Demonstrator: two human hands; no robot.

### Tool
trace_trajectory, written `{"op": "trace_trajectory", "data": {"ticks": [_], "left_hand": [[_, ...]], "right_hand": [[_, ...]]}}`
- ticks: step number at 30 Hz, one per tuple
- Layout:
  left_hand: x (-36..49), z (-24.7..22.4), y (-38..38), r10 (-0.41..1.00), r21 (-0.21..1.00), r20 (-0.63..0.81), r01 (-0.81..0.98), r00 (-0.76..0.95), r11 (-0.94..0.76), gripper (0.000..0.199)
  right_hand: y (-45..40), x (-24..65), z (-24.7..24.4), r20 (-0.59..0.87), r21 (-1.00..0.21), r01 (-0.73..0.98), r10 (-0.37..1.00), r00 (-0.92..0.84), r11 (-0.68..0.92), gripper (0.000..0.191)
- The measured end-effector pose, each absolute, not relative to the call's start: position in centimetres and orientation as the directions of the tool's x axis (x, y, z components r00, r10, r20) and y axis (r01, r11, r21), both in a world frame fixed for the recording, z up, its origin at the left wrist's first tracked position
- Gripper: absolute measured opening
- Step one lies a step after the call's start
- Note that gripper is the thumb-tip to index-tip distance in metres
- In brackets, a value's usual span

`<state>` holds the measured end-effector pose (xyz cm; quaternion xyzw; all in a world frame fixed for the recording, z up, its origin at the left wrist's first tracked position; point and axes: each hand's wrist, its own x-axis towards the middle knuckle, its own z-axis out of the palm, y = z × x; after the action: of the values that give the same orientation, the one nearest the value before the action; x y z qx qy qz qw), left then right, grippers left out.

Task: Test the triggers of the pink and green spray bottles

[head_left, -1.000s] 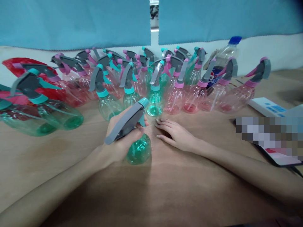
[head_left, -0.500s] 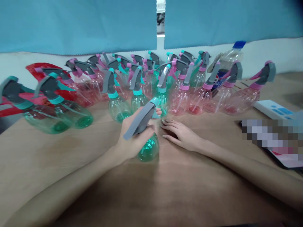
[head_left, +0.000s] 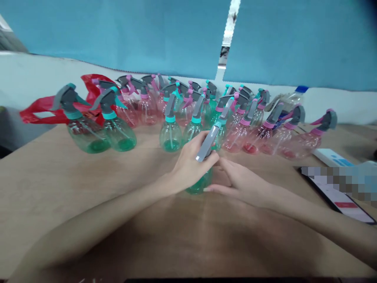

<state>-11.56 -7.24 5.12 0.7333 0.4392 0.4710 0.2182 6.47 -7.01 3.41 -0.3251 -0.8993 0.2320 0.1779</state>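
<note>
A green spray bottle (head_left: 198,185) with a grey trigger head stands at the middle of the table. My left hand (head_left: 191,165) is closed round its neck, just under the head, and hides much of the upper body. From the right, my right hand (head_left: 244,182) wraps the lower body, thumb on the near side; its fingertips are partly hidden behind the bottle and my left hand. Just beyond are more green spray bottles (head_left: 171,137) with turquoise collars and pink spray bottles (head_left: 234,137) with pink collars.
Two green bottles (head_left: 120,135) stand at the left before a red plastic bag (head_left: 44,110). At the right lie a phone-like device (head_left: 344,204), partly pixelated, and a white box (head_left: 326,156). A blue-capped bottle (head_left: 296,96) stands behind, near the blue-covered wall (head_left: 132,35).
My right hand has moved from the table onto the bottle's lower body. My left hand still grips its neck. The whole view has shifted and tilted.
</note>
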Motion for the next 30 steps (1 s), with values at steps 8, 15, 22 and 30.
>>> {"op": "trace_trajectory", "data": {"ticks": [8, 15, 22, 30], "left_hand": [[-16.2, 5.0, -8.3, 0.867, 0.761, 0.495, 0.452, 0.058, -0.465, 0.048], [-21.6, 5.4, -10.3, 0.922, 0.751, 0.385, 0.572, 0.027, -0.330, 0.067], [-27.4, 2.9, -12.0, 0.926, 0.761, 0.351, 0.619, -0.141, -0.194, 0.070], [-31.0, 0.3, -13.6, 0.930, 0.764, 0.277, 0.642, -0.240, -0.062, 0.047]], "right_hand": [[-7.2, -0.3, 3.3, 0.301, -0.460, 0.525, 0.682, -0.667, 0.716, 0.062], [-6.3, -6.5, 3.2, 0.376, -0.432, 0.514, 0.666, -0.644, 0.741, 0.048], [-3.7, -10.1, 4.0, 0.377, -0.334, 0.636, 0.717, -0.586, 0.695, 0.054], [-1.4, -13.3, 4.3, 0.311, -0.365, 0.708, 0.796, -0.520, 0.605, 0.075]]}}
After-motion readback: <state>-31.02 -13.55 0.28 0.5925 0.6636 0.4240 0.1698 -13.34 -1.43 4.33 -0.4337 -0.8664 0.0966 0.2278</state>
